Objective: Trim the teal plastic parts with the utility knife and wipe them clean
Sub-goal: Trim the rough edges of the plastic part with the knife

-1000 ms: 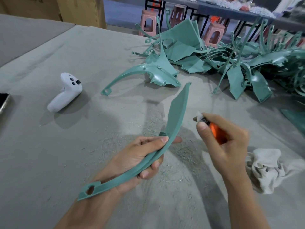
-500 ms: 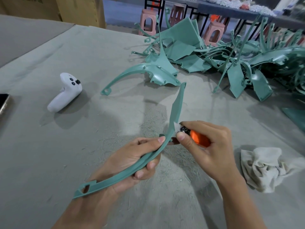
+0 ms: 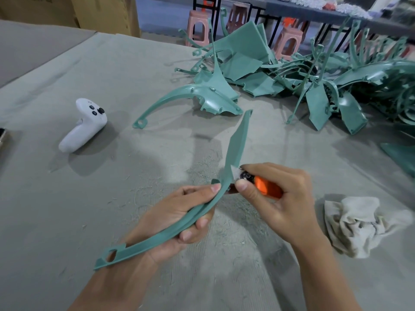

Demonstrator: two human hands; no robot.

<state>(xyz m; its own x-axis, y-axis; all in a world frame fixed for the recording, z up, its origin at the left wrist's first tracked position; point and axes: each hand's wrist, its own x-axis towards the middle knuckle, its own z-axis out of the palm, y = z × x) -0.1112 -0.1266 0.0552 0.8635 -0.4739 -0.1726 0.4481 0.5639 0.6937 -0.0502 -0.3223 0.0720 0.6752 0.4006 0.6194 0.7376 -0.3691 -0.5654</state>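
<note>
Nearest us, our left hand (image 3: 177, 218) curls round the middle of a long curved teal part (image 3: 235, 149), held above the grey table (image 3: 67, 221). Our right hand (image 3: 276, 198) pinches the orange utility knife (image 3: 267, 187), its blade end against the part's edge. A crumpled cloth (image 3: 359, 225) lies just right, a white controller (image 3: 85, 125) farther left. Beyond, a pile of teal parts (image 3: 314, 86) sprawls loose on the table. Cardboard boxes (image 3: 105, 12) stand behind, their contents hidden.
</note>
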